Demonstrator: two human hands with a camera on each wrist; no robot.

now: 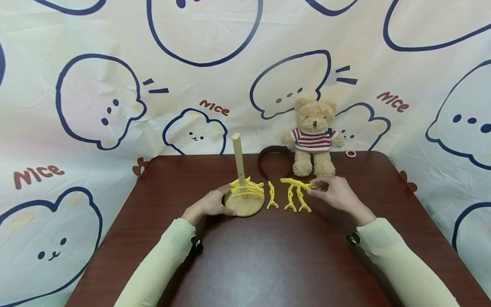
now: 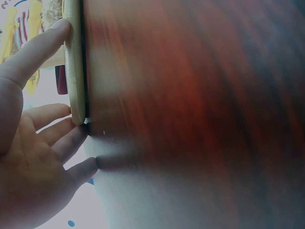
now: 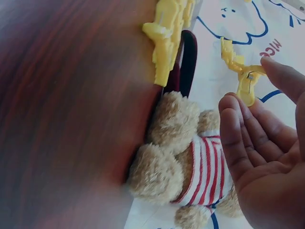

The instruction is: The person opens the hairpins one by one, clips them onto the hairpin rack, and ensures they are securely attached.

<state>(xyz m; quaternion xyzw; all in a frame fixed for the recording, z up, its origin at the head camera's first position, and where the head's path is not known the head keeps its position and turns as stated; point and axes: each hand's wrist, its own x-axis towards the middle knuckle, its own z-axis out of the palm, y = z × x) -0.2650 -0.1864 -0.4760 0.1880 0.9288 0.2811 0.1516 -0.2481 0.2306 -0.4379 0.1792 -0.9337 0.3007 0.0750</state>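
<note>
A wooden stand [image 1: 245, 208] with a round base and an upright post is on the table. My left hand [image 1: 212, 201] holds the base's rim from the left, thumb at the front edge and fingers behind. In the left wrist view the thumb [image 2: 43, 47] lies against the rim. Several yellow clips [image 1: 247, 190] lie on the base around the post. My right hand [image 1: 337, 194] pinches another yellow spring clip [image 3: 246, 86] by its handles, between thumb and fingers. Below it on the table lie two yellow clips [image 1: 290, 198], and a third clip [image 1: 271, 196] is beside the stand.
A teddy bear [image 1: 314, 138] in a striped shirt sits at the table's back edge, just beyond my right hand. Left of it is a dark red headband [image 1: 264, 162]. A small pink ring [image 1: 350, 154] lies at the back right. A printed cloth [image 1: 230, 85] hangs behind the table.
</note>
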